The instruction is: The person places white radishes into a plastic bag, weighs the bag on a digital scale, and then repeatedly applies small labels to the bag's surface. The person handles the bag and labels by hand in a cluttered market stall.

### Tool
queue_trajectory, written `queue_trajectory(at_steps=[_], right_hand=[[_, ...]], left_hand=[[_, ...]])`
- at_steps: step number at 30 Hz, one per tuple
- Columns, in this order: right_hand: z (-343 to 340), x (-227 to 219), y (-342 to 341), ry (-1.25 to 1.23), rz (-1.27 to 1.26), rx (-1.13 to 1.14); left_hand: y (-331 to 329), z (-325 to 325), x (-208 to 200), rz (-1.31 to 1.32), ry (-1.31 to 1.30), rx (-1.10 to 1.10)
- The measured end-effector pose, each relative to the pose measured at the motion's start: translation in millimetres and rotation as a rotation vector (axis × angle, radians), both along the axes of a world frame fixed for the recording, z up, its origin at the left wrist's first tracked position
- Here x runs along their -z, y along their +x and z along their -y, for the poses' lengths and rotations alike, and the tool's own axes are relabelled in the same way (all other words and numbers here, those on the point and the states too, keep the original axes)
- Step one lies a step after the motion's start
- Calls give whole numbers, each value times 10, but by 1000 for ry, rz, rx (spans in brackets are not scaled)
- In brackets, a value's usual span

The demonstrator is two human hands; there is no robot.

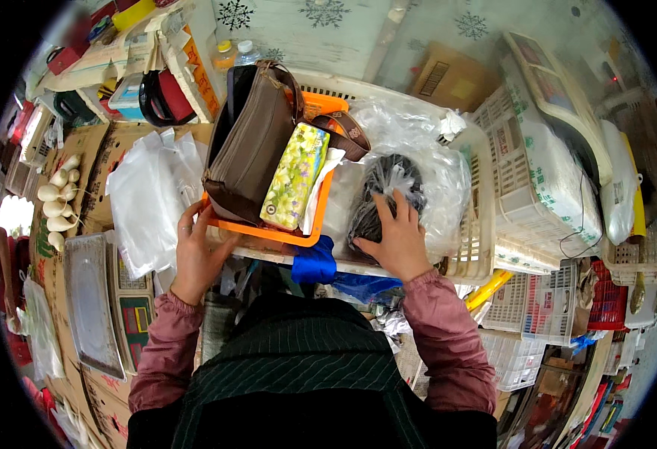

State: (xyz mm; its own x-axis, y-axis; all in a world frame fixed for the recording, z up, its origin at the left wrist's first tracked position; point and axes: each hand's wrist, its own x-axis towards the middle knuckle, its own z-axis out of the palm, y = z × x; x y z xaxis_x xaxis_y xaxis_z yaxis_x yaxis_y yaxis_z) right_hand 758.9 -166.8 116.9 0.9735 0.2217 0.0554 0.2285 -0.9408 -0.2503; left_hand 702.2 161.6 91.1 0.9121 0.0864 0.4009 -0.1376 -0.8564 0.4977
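Note:
My left hand (pixel 199 258) grips the near left corner of an orange plastic basket (pixel 265 233). In this basket a brown handbag (pixel 247 142) with a strap leans beside a yellow-green floral tissue pack (pixel 295 176). To the right, my right hand (pixel 401 243) lies with fingers spread on a black bundle in a clear plastic bag (pixel 388 179); what the bundle is, I cannot tell. The bag rests among crumpled clear plastic (pixel 440 194) in a large pale crate (pixel 480 202).
Clear plastic bags (pixel 152 194) lie left of the basket, near white bulbs (pixel 60 196) and a metal tray (pixel 92 299) on cardboard. White perforated baskets (pixel 512 157) stand on the right. Blue plastic (pixel 314 260) hangs over the crate's front edge. Two bottles (pixel 246 54) stand behind.

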Motion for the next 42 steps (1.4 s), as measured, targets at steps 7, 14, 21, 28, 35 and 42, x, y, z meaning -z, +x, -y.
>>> queue_trajectory(at_steps=[7, 14, 21, 28, 35, 42], right_hand=[[-72, 238, 119, 333, 127, -272], [-152, 314, 362, 315, -16, -475], [-229, -252, 76, 153, -13, -407], [-587, -115, -211, 298, -138, -731], [-522, 118, -203, 122, -312, -623], [-439, 206, -73, 298, -342, -691]], left_hand=[[62, -18, 79, 49, 3, -50], [64, 81, 66, 102, -31, -65], [-416, 11, 83, 117, -218, -201], [-995, 253, 302, -83, -443, -207], [-1004, 392, 416, -184, -522, -48], [-818, 351, 350, -238, -648, 11]])
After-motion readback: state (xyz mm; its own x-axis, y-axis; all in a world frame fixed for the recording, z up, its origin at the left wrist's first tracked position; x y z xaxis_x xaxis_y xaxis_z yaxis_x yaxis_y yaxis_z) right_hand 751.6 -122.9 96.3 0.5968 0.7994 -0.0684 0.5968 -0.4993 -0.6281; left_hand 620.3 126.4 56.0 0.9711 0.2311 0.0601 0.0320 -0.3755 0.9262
